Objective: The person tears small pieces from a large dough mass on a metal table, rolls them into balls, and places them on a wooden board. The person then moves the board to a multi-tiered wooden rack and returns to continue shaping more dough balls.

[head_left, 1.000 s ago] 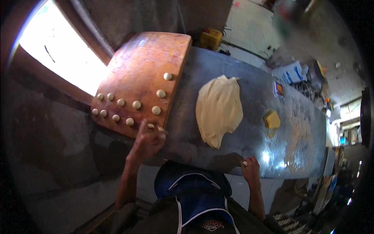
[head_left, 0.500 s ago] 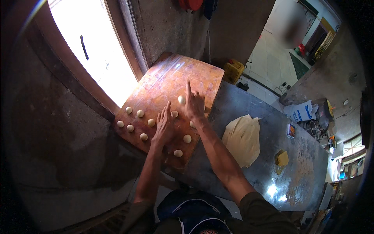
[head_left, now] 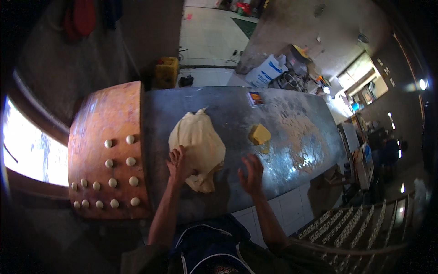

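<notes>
A large pale sheet of dough (head_left: 203, 132) lies on the dark metal table (head_left: 159, 109). At its lower left side my left hand (head_left: 180, 165) is on it, fingers bent into the dough and thumb apart from them; the dough bunches and narrows by the thumb. To the right of the dough, my right hand (head_left: 252, 174) is over the table's near part, fingers apart and nothing in them. A yellow block that looks like butter or margarine (head_left: 260, 134) sits on the table beyond my right hand.
Several small dough balls (head_left: 112, 182) stand in rows on the reddish wooden board (head_left: 91, 118) at the left. A small packet (head_left: 255, 98) lies near the far edge; pale flour-like residue (head_left: 303, 137) covers the table's right part. A rack (head_left: 356, 228) is at lower right.
My view has turned right, from the board to the metal table. Both hands have left the dough balls; the left now touches the large dough, and the right is beside it.
</notes>
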The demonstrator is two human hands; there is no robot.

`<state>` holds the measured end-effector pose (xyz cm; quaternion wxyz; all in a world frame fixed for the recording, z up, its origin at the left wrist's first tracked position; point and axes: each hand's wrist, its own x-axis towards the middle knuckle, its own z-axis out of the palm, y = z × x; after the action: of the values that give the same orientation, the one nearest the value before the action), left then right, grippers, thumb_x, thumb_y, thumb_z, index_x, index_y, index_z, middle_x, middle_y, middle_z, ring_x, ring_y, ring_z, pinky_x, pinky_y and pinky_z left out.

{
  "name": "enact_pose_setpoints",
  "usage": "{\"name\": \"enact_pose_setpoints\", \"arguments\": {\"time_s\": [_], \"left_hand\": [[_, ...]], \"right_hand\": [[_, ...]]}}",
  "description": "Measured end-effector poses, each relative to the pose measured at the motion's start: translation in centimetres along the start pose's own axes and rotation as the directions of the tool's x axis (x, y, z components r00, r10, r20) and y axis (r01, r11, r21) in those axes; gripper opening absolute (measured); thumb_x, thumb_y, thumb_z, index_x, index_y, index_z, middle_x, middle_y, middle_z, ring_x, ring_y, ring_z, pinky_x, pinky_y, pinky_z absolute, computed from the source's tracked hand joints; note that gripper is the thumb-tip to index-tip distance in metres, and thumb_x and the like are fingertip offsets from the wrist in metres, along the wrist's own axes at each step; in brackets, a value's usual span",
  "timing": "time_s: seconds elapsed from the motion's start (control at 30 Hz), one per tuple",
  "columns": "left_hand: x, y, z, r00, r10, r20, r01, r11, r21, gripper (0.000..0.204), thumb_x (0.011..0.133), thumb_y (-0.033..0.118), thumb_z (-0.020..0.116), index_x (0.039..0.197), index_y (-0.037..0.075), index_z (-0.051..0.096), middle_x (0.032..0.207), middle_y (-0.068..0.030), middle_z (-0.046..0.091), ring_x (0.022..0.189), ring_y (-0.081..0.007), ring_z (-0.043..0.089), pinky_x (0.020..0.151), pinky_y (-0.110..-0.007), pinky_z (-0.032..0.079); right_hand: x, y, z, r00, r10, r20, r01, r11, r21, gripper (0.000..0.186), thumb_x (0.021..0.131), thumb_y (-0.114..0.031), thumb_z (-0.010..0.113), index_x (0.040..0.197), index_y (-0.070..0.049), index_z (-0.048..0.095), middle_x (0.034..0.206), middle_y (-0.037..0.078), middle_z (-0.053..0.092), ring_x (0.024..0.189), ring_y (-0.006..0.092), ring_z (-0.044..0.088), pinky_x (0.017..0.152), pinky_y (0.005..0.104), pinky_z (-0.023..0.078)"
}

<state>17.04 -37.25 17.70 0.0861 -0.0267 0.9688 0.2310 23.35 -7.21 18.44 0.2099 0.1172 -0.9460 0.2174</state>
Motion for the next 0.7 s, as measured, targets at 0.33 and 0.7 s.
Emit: {"name": "enact_pose_setpoints", "arguments": {"time_s": [0.33, 0.7], "left_hand": [[-1.6, 7.9, -11.3, 0.926, 0.288, 0.245, -0.249, 0.952, -0.177, 0.095, 0.071, 0.036, 0.092, 0.146, 0.007, 0.041, 0.129, -0.0179, 0.065, 0.124, -0.0314, 0.061, 0.107, -0.054, 0.044], [-8.6, 11.5, -2.1, 0.976, -0.028, -0.217, -0.216, 0.039, -0.976, 0.076, 0.104, 0.064, 0.032, 0.153, 0.006, 0.037, 0.159, -0.0159, 0.040, 0.150, -0.0291, 0.030, 0.122, -0.052, 0.021]], "right_hand": [[6.7, 14.6, 2.6, 0.952, 0.238, 0.191, -0.148, 0.909, -0.391, 0.082, 0.105, -0.050, 0.044, 0.158, 0.006, 0.018, 0.168, 0.024, 0.013, 0.157, 0.0383, 0.009, 0.126, 0.0546, 0.011], [2.9, -2.1, -4.9, 0.899, -0.266, 0.349, -0.433, -0.417, 0.799, 0.090, 0.104, -0.067, 0.016, 0.161, 0.003, 0.016, 0.169, 0.017, 0.017, 0.157, 0.0281, 0.013, 0.127, 0.0428, 0.003]]}}
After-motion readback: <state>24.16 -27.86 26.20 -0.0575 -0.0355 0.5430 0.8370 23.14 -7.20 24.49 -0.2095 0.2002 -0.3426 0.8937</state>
